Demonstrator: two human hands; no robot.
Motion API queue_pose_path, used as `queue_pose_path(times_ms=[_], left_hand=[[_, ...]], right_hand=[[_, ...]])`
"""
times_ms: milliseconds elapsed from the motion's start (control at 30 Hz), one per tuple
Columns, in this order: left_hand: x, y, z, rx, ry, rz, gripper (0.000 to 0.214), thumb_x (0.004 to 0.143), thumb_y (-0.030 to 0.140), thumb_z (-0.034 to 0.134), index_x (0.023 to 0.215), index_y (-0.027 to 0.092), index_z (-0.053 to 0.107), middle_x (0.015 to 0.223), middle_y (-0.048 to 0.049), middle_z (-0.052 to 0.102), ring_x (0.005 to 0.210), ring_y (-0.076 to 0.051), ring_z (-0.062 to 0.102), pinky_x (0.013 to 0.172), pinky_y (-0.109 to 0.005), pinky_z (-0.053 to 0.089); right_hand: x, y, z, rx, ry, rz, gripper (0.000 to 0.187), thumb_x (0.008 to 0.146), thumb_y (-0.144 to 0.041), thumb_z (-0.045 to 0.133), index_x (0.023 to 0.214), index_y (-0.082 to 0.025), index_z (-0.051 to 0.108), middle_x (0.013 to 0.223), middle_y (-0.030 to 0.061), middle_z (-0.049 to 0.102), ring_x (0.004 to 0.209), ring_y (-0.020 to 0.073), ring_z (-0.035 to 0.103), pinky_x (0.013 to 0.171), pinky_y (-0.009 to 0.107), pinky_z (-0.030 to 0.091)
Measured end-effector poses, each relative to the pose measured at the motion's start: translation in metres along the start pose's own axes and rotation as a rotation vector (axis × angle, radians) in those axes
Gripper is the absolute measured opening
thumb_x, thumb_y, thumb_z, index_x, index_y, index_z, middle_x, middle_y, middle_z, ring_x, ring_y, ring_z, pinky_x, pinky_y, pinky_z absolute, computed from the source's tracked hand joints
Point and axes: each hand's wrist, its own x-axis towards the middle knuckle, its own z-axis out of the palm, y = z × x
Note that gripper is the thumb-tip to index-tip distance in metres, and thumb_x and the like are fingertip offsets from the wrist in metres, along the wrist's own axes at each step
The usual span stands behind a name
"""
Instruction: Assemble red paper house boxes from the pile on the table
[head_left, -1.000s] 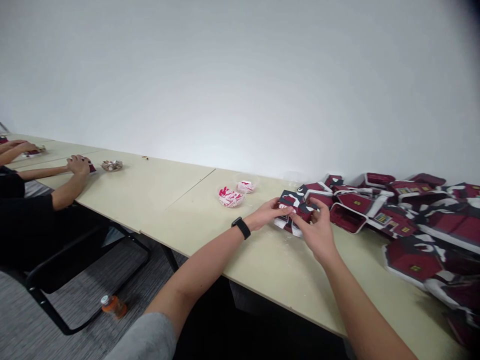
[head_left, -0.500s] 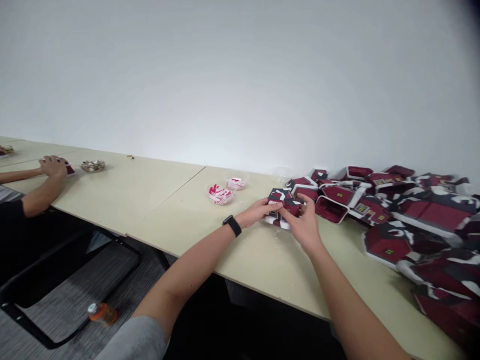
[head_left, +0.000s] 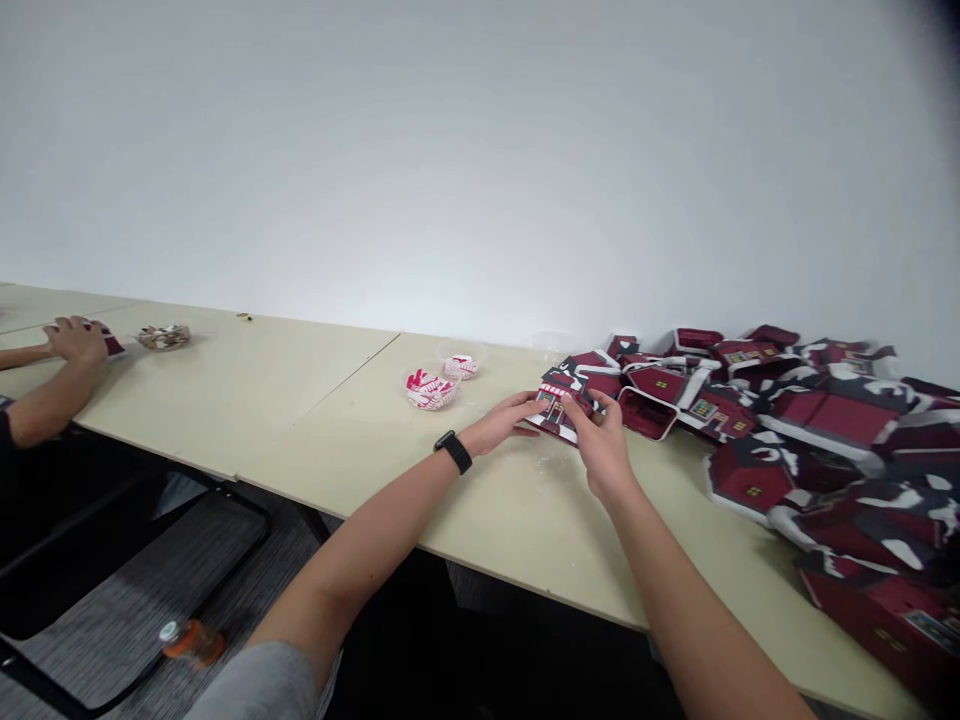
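Between both hands is a small toy house (head_left: 559,408) with dark red walls, a grey and white roof, a striped awning and lit-looking windows. My left hand (head_left: 504,420), below a black watch, grips its left side. My right hand (head_left: 602,438) holds the right side, thumb on the front wall. Left of the house stands a clear bowl (head_left: 431,392) of red-and-white striped pieces. A second clear bowl (head_left: 460,366) with similar pieces sits just behind it. To the right lies a large pile of similar toy houses (head_left: 825,410), several tipped over with open bottoms showing.
A long cream table (head_left: 337,400) runs along a white wall. At far left a co-worker's hand (head_left: 77,342) rests on a dark red object beside a clear bowl of pieces (head_left: 164,337). An orange bottle (head_left: 192,640) is on the floor near a black chair.
The house has been tilted and turned, so its front with the awning and windows now shows more. Both hands stay on it. The whole view has shifted slightly.
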Motion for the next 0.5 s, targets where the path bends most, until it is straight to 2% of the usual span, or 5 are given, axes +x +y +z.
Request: queue_pose_path(times_ms=[167,300,500], left_hand=[[-0.0021,0.004,0.0006,0.013,-0.065,0.006,0.066,0.084,0.05,0.088,0.139,0.023,0.066,0.145,-0.0144,0.065,0.123,-0.027,0.067,0.106,-0.043,0.053],[-0.0035,0.006,0.0026,0.033,-0.065,0.004,0.068,0.081,0.042,0.091,0.141,0.022,0.065,0.146,-0.0151,0.064,0.123,-0.027,0.067,0.108,-0.045,0.053],[-0.0049,0.0082,0.0027,0.018,-0.08,0.002,0.069,0.081,0.043,0.091,0.141,0.023,0.065,0.144,-0.0152,0.065,0.127,-0.03,0.066,0.109,-0.047,0.053]], right_hand=[[-0.0001,-0.0003,-0.0006,0.023,0.019,0.016,0.078,0.066,-0.054,0.095,0.128,-0.026,0.057,0.109,0.0043,0.074,0.1,0.0235,0.073,0.08,0.031,0.062],[-0.0013,-0.0015,-0.0005,0.033,0.014,0.015,0.076,0.068,-0.053,0.094,0.128,-0.026,0.056,0.11,0.0042,0.075,0.101,0.0232,0.074,0.081,0.031,0.063],[-0.0004,-0.0013,-0.0006,0.071,0.033,0.053,0.068,0.073,-0.049,0.093,0.126,-0.028,0.057,0.111,0.0025,0.076,0.099,0.0208,0.075,0.074,0.026,0.062]])
